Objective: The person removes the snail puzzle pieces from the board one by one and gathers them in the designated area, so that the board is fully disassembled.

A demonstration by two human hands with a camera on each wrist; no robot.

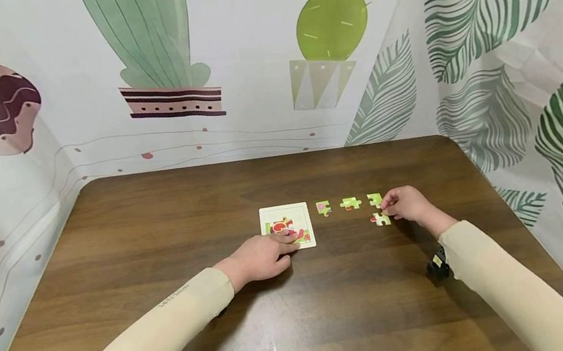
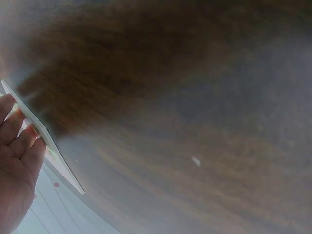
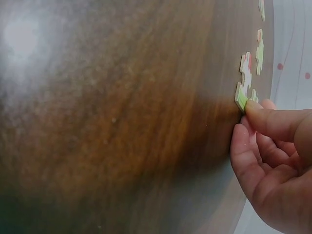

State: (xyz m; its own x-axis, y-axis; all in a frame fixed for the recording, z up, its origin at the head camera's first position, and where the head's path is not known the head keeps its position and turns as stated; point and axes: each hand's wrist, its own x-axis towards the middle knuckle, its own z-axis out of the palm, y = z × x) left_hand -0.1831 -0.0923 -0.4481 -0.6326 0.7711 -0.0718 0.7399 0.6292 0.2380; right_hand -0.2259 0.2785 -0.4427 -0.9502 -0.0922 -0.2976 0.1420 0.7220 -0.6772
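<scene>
My left hand (image 1: 264, 257) lies with extended fingers on the lower part of a square white-framed puzzle board (image 1: 298, 208). A red and green picture shows on the board, partly hidden under the fingers. In the left wrist view the fingers (image 2: 29, 146) rest over the board's edge (image 2: 63, 168). To the right, my right hand (image 1: 408, 204) pinches the edge of a white, red and green jigsaw piece (image 1: 381, 219) between thumb and fingers. Just above it is a green jigsaw piece (image 1: 374, 199), close to the fingertips. The right wrist view shows the thumb against the pinched piece's green end (image 3: 240, 98).
Two more jigsaw pieces lie between board and right hand: a green one with red (image 1: 351, 203) and one with a pink spot (image 1: 323, 208). All lie on a brown wooden table (image 1: 181, 211). A wall with printed cacti (image 1: 261, 123) stands behind it.
</scene>
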